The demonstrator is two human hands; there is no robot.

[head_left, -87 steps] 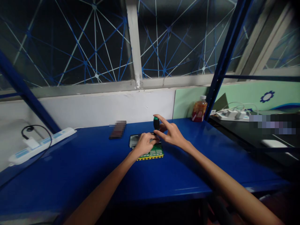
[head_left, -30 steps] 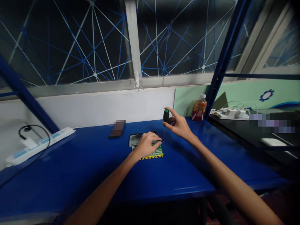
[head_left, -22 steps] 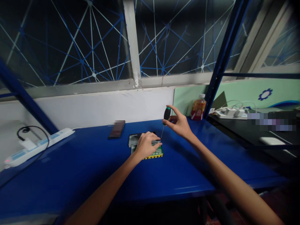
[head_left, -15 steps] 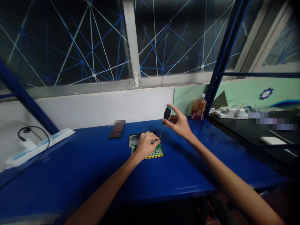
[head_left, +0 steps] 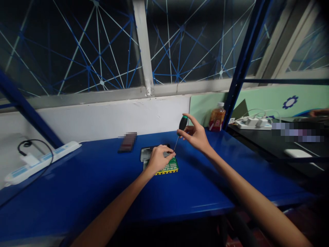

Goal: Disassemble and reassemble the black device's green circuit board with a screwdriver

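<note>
A screwdriver (head_left: pixel 183 125) with a black and green handle is held by my right hand (head_left: pixel 197 136), forefinger on the handle's end and thumb at its side. Its thin shaft slants down to the far right corner of a green circuit board (head_left: pixel 172 166) with a yellow front edge. My left hand (head_left: pixel 159 158) lies over the board, thumb and forefinger pinched together at the screwdriver's tip. What is between those fingertips is too small to make out. Behind and left of the board, partly covered by my left hand, is a grey casing (head_left: pixel 145 154).
The blue table (head_left: pixel 102 185) carries a dark blurred slab (head_left: pixel 128 142) at the back and a power strip (head_left: pixel 43 163) on the left. A drink bottle (head_left: pixel 217 117) stands back right. Another power strip (head_left: pixel 253 124) sits on the black table; another person's hand (head_left: pixel 320 112) shows beyond it.
Both my hands and the screwdriver keep nearly the same pose over the board. Another person's hand has come into view at the far right edge.
</note>
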